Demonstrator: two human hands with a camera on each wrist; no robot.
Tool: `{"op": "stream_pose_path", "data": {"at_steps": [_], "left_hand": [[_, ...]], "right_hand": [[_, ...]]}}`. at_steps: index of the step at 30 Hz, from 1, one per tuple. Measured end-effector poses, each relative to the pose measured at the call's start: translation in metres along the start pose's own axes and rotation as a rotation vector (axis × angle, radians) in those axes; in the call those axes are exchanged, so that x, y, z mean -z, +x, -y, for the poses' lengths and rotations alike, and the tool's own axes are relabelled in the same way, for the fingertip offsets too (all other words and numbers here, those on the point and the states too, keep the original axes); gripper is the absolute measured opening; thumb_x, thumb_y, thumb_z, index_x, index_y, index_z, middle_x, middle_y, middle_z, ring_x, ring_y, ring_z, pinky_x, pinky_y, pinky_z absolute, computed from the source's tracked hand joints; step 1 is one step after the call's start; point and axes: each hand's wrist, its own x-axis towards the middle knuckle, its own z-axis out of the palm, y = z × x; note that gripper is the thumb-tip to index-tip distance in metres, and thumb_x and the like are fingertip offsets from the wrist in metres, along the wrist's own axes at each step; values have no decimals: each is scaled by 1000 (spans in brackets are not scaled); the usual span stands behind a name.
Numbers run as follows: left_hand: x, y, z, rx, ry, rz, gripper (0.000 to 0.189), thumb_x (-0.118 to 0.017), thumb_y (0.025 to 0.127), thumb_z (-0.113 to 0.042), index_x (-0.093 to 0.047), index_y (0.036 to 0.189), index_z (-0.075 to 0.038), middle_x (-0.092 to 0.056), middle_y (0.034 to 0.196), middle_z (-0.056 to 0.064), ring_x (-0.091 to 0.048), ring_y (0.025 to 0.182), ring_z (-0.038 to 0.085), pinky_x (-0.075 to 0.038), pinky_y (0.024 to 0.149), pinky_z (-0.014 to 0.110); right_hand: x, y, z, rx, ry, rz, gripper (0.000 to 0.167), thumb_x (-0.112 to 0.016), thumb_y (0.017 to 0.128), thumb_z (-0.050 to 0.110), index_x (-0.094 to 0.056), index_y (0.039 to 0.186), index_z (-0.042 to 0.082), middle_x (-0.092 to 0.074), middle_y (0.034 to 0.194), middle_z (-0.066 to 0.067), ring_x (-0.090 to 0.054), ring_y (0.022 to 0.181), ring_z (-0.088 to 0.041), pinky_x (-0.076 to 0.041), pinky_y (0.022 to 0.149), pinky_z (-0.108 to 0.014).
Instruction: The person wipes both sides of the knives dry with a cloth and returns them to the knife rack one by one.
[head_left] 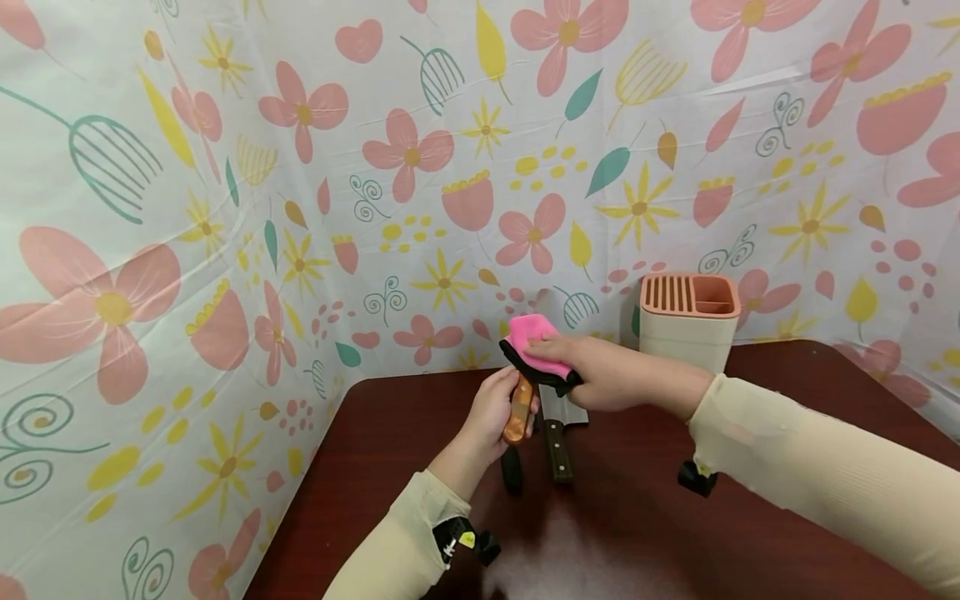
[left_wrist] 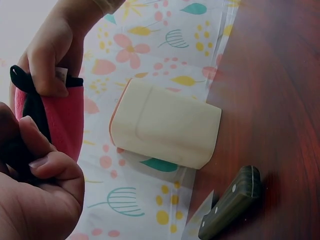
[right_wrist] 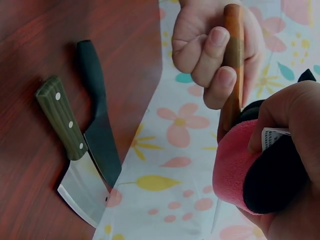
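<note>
My left hand [head_left: 489,410] grips the orange-brown wooden handle [right_wrist: 233,50] of a knife, raised above the table. Folded over its blade is a pink cleaning cloth [head_left: 536,332] with a black side, a black loop and a white tag. My right hand [head_left: 603,372] holds that cloth around the blade, just beyond the handle. Most of the blade is hidden; a thin sliver shows below the cloth in the right wrist view. On the table beneath lie a cleaver [right_wrist: 62,117] with a dark riveted handle and a black knife [right_wrist: 92,75] beside it.
A cream knife block [head_left: 682,340] with a slotted orange top stands at the back right of the dark red-brown table [head_left: 645,517]. Flower-patterned sheeting [head_left: 420,208] covers the walls behind and to the left.
</note>
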Motion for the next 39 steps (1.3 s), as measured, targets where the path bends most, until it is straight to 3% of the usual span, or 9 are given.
{"op": "stream_pose_path", "data": {"at_steps": [5, 8, 12, 17, 25, 31, 34, 37, 39], "left_hand": [[-2, -1, 2, 0, 32, 20, 40, -28, 113, -24, -53, 136, -2, -56, 70, 1, -51, 55, 11, -46, 42, 23], [-3, -3, 3, 3, 62, 33, 41, -27, 114, -24, -51, 140, -3, -57, 70, 2, -51, 53, 11, -46, 42, 23], [-4, -5, 4, -7, 89, 46, 42, -28, 114, -25, -49, 144, -5, -57, 72, 2, -51, 53, 12, -47, 42, 24], [-2, -6, 7, -11, 77, 41, 43, -28, 114, -25, -46, 146, -3, -57, 73, 3, -53, 55, 12, -48, 42, 24], [-1, -8, 10, 6, 49, 7, 43, -29, 114, -25, -46, 146, -4, -58, 72, 2, -53, 54, 12, -47, 42, 24], [-4, -9, 10, -2, 62, 28, 43, -31, 113, -28, -46, 148, -7, -58, 75, 3, -53, 57, 12, -48, 43, 25], [-5, -10, 10, -8, 55, 26, 44, -32, 113, -28, -46, 149, -6, -58, 76, 3, -53, 58, 12, -48, 43, 25], [-5, -9, 10, -11, 46, 21, 44, -33, 113, -28, -45, 148, -4, -58, 75, 3, -53, 58, 11, -47, 43, 25], [-6, -7, 10, -11, 41, 19, 44, -33, 113, -28, -45, 148, -3, -58, 75, 3, -53, 58, 11, -47, 43, 25]], "right_hand": [[7, -5, 1, -21, -11, 12, 69, -61, 82, -4, -53, 150, 8, -58, 149, -14, -64, 114, -21, -46, 81, -29], [14, -6, 0, -26, -7, 25, 66, -60, 81, -5, -58, 146, 10, -75, 112, -8, -57, 80, -11, -44, 69, -25], [27, -5, -2, -48, 28, 25, 62, -58, 81, -5, -63, 141, 12, -60, 76, 3, -37, 61, -8, -37, 58, -23], [51, -2, -9, -95, 88, -33, 51, -61, 87, -1, -66, 137, 13, -72, 95, 1, -51, 68, -11, -43, 64, -27], [85, 15, -31, -258, 146, -178, 58, -53, 86, -1, -62, 142, 13, -58, 72, -7, -38, 50, -15, -36, 53, -29], [70, 36, -46, -320, 25, -314, 62, -58, 88, 5, -53, 150, 8, -69, 118, -24, -49, 62, -23, -38, 56, -32], [51, 42, -51, -285, -26, -299, 64, -59, 88, 3, -49, 151, 3, -60, 142, -26, -65, 92, -33, -50, 72, -41], [35, 43, -52, -256, -51, -257, 64, -60, 88, 3, -48, 151, 1, -53, 152, -24, -58, 131, -38, -47, 92, -48], [28, 43, -52, -228, -55, -228, 65, -58, 87, 1, -47, 151, 0, -53, 152, -23, -55, 136, -39, -49, 100, -50]]}}
